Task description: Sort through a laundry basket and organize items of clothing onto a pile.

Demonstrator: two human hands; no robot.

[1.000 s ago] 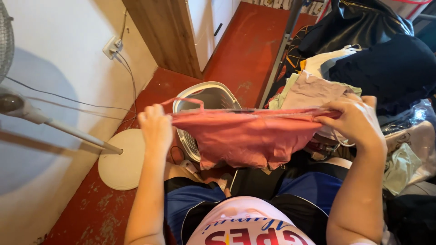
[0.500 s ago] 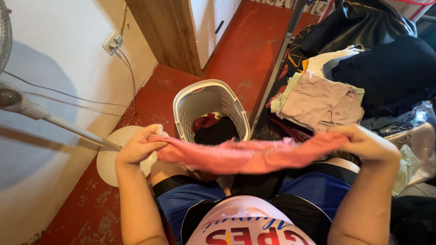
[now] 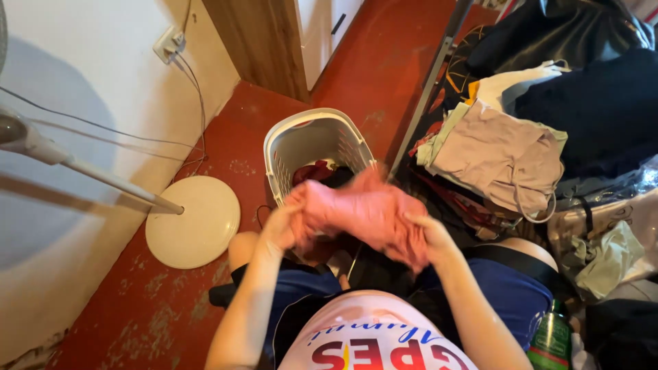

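Note:
A pink garment is bunched between my hands above my lap. My left hand grips its left end and my right hand grips its right end, the two hands close together with the cloth folded between them. Just beyond the garment a white plastic laundry basket stands on the red floor, with dark and red clothes inside it. I sit with blue shorts and a pale printed shirt in view below.
A pile of folded and loose clothes lies at the right with a black bag behind it. A standing fan's round white base and pole are at the left by the wall. A green bottle sits near my right thigh.
My hands held the pink garment stretched wide, then lowered it and came together, folding it into a bunch. The basket behind it came into view.

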